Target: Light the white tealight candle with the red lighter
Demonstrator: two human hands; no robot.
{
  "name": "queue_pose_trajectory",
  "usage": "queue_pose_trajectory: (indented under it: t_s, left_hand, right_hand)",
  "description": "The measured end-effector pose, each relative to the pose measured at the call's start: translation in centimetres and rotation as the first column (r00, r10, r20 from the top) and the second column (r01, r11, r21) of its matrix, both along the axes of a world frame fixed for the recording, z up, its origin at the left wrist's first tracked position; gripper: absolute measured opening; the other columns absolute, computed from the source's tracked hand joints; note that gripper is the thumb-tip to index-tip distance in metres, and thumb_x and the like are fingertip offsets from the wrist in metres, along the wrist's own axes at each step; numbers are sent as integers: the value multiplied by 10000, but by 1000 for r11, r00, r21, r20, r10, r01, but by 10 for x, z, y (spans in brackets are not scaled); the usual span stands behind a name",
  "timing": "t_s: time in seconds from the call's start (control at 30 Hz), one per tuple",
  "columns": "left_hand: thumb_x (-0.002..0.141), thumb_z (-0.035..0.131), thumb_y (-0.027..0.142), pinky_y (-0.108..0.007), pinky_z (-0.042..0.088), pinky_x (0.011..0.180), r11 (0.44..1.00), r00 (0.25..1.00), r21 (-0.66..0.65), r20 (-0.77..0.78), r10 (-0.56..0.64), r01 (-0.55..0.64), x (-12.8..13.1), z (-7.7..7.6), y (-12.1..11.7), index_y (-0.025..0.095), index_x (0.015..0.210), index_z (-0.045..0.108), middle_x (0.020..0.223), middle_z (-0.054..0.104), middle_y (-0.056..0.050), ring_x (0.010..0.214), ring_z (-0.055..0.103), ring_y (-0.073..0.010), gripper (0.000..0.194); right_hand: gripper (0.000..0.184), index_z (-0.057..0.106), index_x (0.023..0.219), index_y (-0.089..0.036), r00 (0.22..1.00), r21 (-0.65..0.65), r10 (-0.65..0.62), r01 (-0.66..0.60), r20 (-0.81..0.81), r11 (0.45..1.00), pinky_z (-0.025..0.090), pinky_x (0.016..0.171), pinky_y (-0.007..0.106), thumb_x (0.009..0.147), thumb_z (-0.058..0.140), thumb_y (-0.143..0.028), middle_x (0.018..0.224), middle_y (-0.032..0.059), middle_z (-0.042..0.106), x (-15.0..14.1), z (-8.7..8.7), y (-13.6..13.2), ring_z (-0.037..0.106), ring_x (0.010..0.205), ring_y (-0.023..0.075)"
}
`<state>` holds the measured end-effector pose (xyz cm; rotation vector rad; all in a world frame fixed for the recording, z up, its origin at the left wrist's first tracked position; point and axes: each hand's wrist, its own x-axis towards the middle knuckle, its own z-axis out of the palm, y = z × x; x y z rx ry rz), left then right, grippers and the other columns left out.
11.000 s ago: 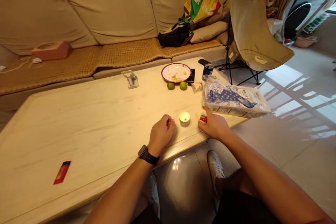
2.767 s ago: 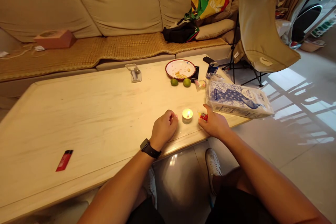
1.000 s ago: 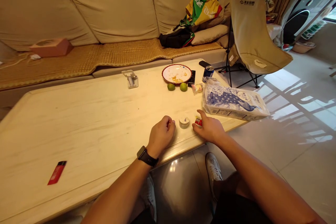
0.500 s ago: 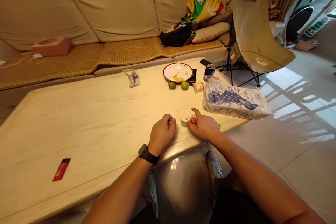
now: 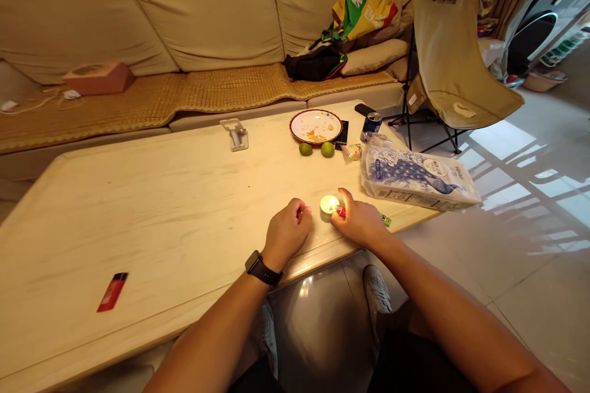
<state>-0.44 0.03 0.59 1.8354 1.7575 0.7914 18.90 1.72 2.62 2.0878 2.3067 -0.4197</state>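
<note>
Here's the candle [image 5: 327, 211], a low round one, standing on the counter [image 5: 175, 196] near its front edge, between the two hands, a bright glow across its top. On its right side is the right hand [image 5: 362, 222]: palm low, index finger arched up and forward, thumb underneath. Its grip is closed on a small red object [image 5: 341, 212], the end right at the candle's rim, the rest covered by the fingers. Across from it, the left hand [image 5: 288, 225] rests curled in a loose fist, side down, apart from the candle; whether anything is inside, I can't tell. A black watch [image 5: 262, 268] sits on that wrist.

Poking out behind the right hand, a green strip [image 5: 386, 220], partly hidden. Just beyond the fingers, the big tissue pack [image 5: 415, 175] crowds the right end. Farther back: two limes [image 5: 305, 149] before a red-rimmed plate [image 5: 306, 121], a wrapped snack [image 5: 353, 153], a blue can [image 5: 371, 127]. Well off to the left, a red black-ended item [image 5: 112, 292] lies flat.
</note>
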Motion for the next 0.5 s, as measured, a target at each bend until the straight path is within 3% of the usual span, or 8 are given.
queue_pose_trajectory:
  t_s: [0.1,0.27,0.5]
  left_hand:
    - [936,470,397,-292,310,570,1000,1000,5,-4,0,0,0,-1,0,237,842,539,645,579,27,596,531,-159,197]
    - [938,466,396,-292,322,575,1000,1000,26,2,-13,13,-1,-1,0,235,845,539,651,578,26,600,529,-157,200]
    - [932,476,384,-287,320,571,1000,1000,19,-1,-4,4,3,-1,0,238,837,535,643,581,30,598,536,-156,184]
  right_hand:
    - [782,283,1535,-174,1000,19,2,-2,-14,1000,444,760,339,888,492,-561,1003,106,740,5,0,-1,693,950,310]
    - [731,299,1527,-173,1000,26,-15,15,-5,1000,437,768,343,882,505,-450,1018,113,737,19,0,-1,689,938,307]
    - [686,327,1510,-162,999,42,-47,47,-2,998,440,768,344,907,465,-457,1019,122,738,34,-2,-3,688,935,305]
